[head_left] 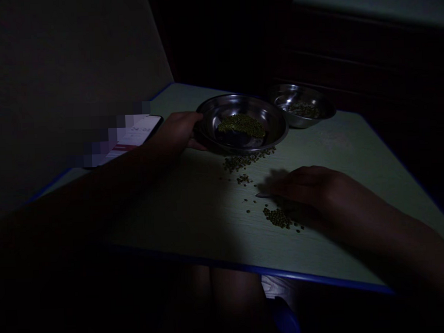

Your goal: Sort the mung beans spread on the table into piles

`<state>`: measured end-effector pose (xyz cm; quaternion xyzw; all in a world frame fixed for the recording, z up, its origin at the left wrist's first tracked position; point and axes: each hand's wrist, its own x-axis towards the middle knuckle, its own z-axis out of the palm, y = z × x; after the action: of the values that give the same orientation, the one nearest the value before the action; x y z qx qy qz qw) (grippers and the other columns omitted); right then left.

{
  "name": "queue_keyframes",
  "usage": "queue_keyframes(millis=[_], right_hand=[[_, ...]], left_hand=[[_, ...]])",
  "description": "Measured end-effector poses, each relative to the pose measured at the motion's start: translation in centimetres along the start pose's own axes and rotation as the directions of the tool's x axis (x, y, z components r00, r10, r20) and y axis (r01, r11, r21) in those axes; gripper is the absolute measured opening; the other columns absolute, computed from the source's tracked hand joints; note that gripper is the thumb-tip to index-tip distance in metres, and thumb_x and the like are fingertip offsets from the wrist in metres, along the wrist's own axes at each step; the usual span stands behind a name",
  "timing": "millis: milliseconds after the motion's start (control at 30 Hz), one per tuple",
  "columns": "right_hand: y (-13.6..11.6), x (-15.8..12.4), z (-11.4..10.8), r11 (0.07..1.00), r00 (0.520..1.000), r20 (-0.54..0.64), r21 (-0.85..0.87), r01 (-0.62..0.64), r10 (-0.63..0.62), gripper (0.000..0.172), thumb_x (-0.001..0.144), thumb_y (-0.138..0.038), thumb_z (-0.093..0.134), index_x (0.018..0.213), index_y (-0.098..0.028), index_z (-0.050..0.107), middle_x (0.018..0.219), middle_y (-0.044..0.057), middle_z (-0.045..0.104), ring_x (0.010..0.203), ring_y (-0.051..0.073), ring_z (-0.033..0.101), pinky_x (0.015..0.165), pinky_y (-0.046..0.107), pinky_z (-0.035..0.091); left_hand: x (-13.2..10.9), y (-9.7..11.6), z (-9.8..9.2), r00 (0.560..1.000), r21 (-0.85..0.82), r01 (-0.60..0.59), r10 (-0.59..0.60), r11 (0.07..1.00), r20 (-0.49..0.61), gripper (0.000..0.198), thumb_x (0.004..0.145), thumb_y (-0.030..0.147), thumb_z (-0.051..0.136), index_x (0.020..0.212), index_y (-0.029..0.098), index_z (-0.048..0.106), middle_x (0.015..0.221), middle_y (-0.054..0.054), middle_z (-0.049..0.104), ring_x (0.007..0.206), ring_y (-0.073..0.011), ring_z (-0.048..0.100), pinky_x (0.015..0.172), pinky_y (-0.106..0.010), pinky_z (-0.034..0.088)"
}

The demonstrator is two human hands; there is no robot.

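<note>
My left hand (180, 131) grips the left rim of a steel bowl (239, 147), thumb on top and fingers beneath. The bowl tilts a little toward me, with a mound of small green beans (242, 124), like mung beans, inside. Closed above the table, my right hand (310, 187) pinches a small metal tool (264, 195). Only its thin, pale tip shows; the rest is hidden in the fingers. Loose beans (240, 162) lie just under the near edge of the bowl. Another small pile of beans (278, 217) sits below my right hand, with a few single ones scattered between.
A second steel bowl (308, 120), holding some beans, stands at the back right. On the left lies a phone (133, 135) with its screen lit, partly blurred out. The pale table (194, 211) has a blue edge; a wall rises on the left. The room is dark.
</note>
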<state>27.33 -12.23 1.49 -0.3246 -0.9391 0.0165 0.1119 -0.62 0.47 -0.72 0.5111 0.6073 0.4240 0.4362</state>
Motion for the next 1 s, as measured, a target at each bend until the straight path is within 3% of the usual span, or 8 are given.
queue_keyframes(millis=[200, 433, 633, 833, 1000], right_hand=[[-0.1, -0.5, -0.9, 0.997, 0.999, 0.05, 0.071, 0.011, -0.014, 0.038, 0.095, -0.001, 0.065, 0.125, -0.016, 0.082, 0.116, 0.009, 0.087, 0.099, 0.023, 0.083, 0.088, 0.035, 0.065], [-0.5, -0.1, -0.1, 0.996, 0.994, -0.062, -0.031, 0.087, -0.089, 0.035, 0.101, -0.004, 0.061, 0.129, -0.012, 0.08, 0.118, 0.012, 0.086, 0.102, 0.026, 0.083, 0.089, 0.036, 0.066], [-0.4, -0.1, 0.5, 0.99, 0.99, -0.029, -0.039, 0.134, -0.135, 0.03, 0.1, -0.005, 0.062, 0.121, -0.011, 0.082, 0.124, 0.014, 0.085, 0.108, 0.029, 0.082, 0.096, 0.042, 0.066], [-0.4, -0.1, 0.3, 0.992, 0.991, -0.084, -0.071, 0.101, -0.107, 0.033, 0.098, -0.003, 0.06, 0.121, -0.01, 0.082, 0.112, 0.014, 0.087, 0.095, 0.029, 0.083, 0.081, 0.04, 0.067], [-0.3, 0.5, 1.4, 0.986, 0.983, -0.127, -0.12, 0.116, -0.131, 0.031, 0.104, -0.007, 0.059, 0.125, -0.011, 0.081, 0.119, 0.015, 0.086, 0.1, 0.029, 0.084, 0.084, 0.041, 0.067]], left_hand=[[-0.2, 0.2, 0.3, 0.999, -0.029, 0.024, -0.025, 0.999, -0.025, 0.029, 0.106, 0.022, 0.053, 0.112, 0.008, 0.077, 0.108, -0.016, 0.081, 0.085, -0.0216, 0.074, 0.076, -0.032, 0.064], [-0.5, 0.4, 0.1, 1.0, 0.006, 0.01, -0.01, 1.0, -0.001, 0.03, 0.106, 0.019, 0.051, 0.113, 0.007, 0.078, 0.105, -0.015, 0.08, 0.08, -0.0203, 0.072, 0.074, -0.032, 0.062], [-0.4, 0.5, 0.3, 1.0, -0.01, 0.0, 0.0, 1.0, 0.01, 0.028, 0.106, 0.019, 0.051, 0.107, 0.008, 0.077, 0.104, -0.015, 0.08, 0.081, -0.0208, 0.073, 0.072, -0.031, 0.06], [-0.2, 0.2, 0.2, 1.0, -0.018, -0.007, 0.007, 1.0, 0.0, 0.028, 0.105, 0.022, 0.053, 0.107, 0.009, 0.078, 0.108, -0.015, 0.081, 0.08, -0.0197, 0.073, 0.066, -0.027, 0.059], [-0.1, 0.0, 0.2, 1.0, -0.03, -0.004, 0.004, 1.0, 0.006, 0.028, 0.103, 0.021, 0.054, 0.107, 0.009, 0.079, 0.112, -0.016, 0.083, 0.086, -0.0214, 0.075, 0.066, -0.026, 0.061]])
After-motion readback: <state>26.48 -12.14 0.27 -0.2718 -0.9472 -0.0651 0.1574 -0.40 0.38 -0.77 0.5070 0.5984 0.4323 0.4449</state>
